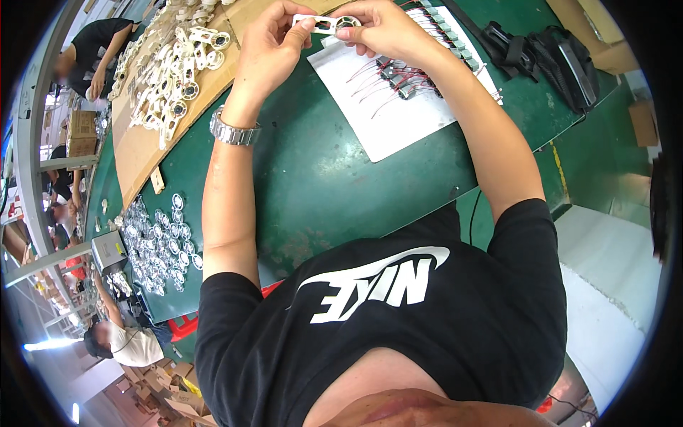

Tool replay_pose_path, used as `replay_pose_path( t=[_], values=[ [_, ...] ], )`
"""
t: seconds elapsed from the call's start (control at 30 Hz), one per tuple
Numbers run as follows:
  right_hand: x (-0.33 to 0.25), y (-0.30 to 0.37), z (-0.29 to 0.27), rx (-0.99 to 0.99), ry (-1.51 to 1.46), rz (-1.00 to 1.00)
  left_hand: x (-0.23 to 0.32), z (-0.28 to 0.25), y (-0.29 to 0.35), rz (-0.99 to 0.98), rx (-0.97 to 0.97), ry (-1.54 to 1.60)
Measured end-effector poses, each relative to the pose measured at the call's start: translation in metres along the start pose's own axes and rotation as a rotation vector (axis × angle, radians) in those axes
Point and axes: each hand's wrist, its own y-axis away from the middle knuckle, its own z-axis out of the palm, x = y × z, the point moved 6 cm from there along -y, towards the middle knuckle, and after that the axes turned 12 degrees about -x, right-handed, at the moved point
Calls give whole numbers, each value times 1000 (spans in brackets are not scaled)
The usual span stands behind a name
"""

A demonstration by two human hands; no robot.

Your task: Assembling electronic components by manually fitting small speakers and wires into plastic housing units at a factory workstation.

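Observation:
At the far edge of the view, both my hands hold a small white plastic housing, long with a slot at one end and a dark round opening at the other. My left hand pinches the slotted end between thumb and fingers. The thumb of my right hand lies on the round end, its fingers curled behind. Under my right forearm, a white sheet carries small dark electronic parts with thin red and black wires. To the left, many similar white housings are heaped on brown cardboard.
Shiny metallic rings are spread on the green table at the left, near a small grey box. Black bags with straps lie at the right. Cartons and co-workers are beyond the table's left side.

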Motion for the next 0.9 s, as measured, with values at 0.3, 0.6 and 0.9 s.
replay_pose_path(
  t=[0.3, 0.6, 0.9],
  values=[
    [-12, 4, 2, -73, 150, -173, -10, -7, 0, -50, -17, 65],
    [-4, -4, 5, -115, -161, -222, -10, -13, 0, -69, -10, 74],
    [14, -12, -27, 349, 335, -313, 2, -75, 7, 62, 340, -586]
  ],
)
